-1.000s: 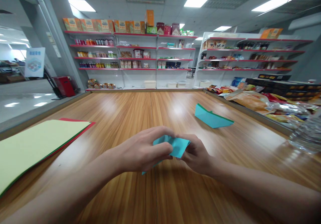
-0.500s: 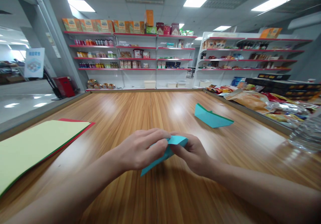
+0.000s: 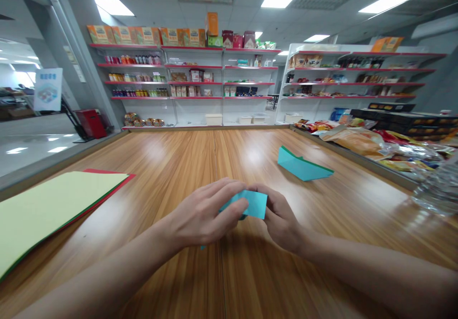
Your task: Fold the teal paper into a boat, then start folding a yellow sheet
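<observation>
Between my hands, just above the wooden table, is a folded piece of blue paper (image 3: 256,204). My left hand (image 3: 205,211) is closed on its left part, thumb on the near face and fingers over the top. From the right, my right hand (image 3: 281,216) grips the paper's right edge, its fingers mostly behind the sheet. Most of the paper is covered by my left hand; a small blue tip shows below it. Farther back to the right, a folded blue paper boat (image 3: 304,167) with a green edge lies on the table.
At the left lies a stack of coloured paper (image 3: 60,202), pale yellow on top with green and red beneath. A clear plastic bottle (image 3: 438,190) stands at the right edge. Snack packets (image 3: 361,142) lie beyond the right rim of the wooden table (image 3: 171,166). Stocked shelves (image 3: 193,66) line the back.
The paper has been turned in my hands: its right part tilted flatter half a second ago and now faces me. My right thumb has moved from its top face to the right edge.
</observation>
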`<state>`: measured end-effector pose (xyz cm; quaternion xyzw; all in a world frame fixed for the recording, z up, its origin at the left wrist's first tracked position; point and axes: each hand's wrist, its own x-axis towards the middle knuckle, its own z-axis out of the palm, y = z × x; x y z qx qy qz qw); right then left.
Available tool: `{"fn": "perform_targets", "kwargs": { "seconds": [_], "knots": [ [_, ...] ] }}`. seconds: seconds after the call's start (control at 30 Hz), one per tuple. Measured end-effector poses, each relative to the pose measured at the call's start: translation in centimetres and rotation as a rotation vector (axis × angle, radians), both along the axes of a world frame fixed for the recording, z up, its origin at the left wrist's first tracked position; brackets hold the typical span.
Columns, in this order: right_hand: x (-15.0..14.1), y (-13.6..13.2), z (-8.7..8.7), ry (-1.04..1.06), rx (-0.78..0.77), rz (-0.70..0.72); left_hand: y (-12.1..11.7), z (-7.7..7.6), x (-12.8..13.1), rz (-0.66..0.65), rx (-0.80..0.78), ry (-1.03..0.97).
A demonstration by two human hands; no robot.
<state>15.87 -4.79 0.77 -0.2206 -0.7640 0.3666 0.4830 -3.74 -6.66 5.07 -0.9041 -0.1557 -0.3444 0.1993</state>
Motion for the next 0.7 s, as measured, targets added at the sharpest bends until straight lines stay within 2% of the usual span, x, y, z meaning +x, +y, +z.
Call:
{"fn": "perform_targets", "kwargs": {
  "seconds": [0.1,0.23,0.37,0.47,0.6,0.7],
  "knots": [
    [0.1,0.3,-0.6,0.021,0.047,0.01,-0.1,-0.2,0.3,0.017,-0.044,-0.016],
    [0.2,0.6,-1.2,0.034,0.019,-0.021,-0.5,-0.7,0.8,0.001,-0.249,-0.069],
    [0.6,0.7,-1.0,0.02,-0.015,0.109,-0.1,-1.7,0.7,-0.017,-0.303,-0.18],
    [0.7,0.9,-0.7,0.031,-0.02,0.177,0.4,-2.1,0.3,-0.095,-0.321,-0.201],
    [0.5,1.1,-0.7,0.0,-0.043,0.135,0.4,-1.5,0.4,-0.154,-0.5,-0.255],
    [0.3,1.0,-0.9,-0.029,-0.011,0.113,0.2,-0.8,0.7,-0.077,-0.603,-0.311]
  ]
}}
